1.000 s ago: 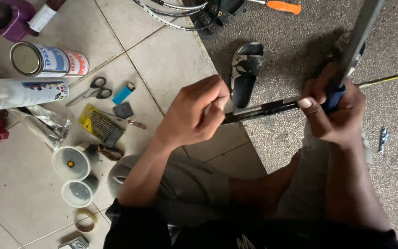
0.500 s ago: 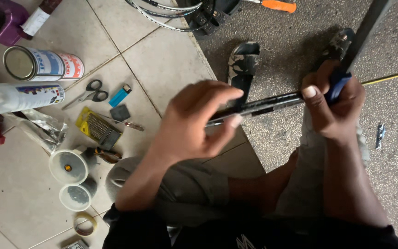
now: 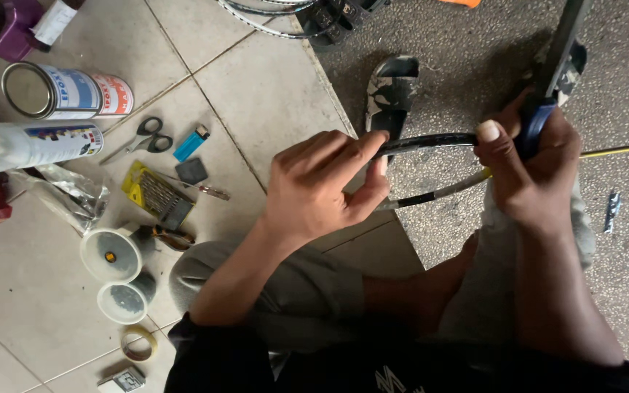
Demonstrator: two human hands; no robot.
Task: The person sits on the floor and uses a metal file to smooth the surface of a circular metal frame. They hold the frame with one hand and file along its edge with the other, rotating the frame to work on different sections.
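My left hand [image 3: 322, 185] is closed around a thin dark racket frame [image 3: 431, 140], with the index finger stretched along its upper strand. A second, paler strand of the frame [image 3: 438, 193] runs below it towards my right hand. That hand, my right hand [image 3: 533, 167], grips the frame where a blue piece [image 3: 535, 124] wraps it, thumb pressed on top. From that grip the dark shaft [image 3: 566, 36] rises to the top edge. Both hands hover above my bent knees.
On the tiled floor at left lie a tin can [image 3: 67, 91], a white spray can [image 3: 30, 144], scissors [image 3: 143, 138], a blue lighter [image 3: 192, 142], a yellow pack of bits [image 3: 156, 193], two small cups [image 3: 111, 255] and a tape roll [image 3: 140, 343]. A sandal [image 3: 391, 91] lies behind the frame.
My left hand loosened its fingers, then closed again on the frame. The frame has turned, so two strands now show apart instead of one bar. My right hand kept its grip.
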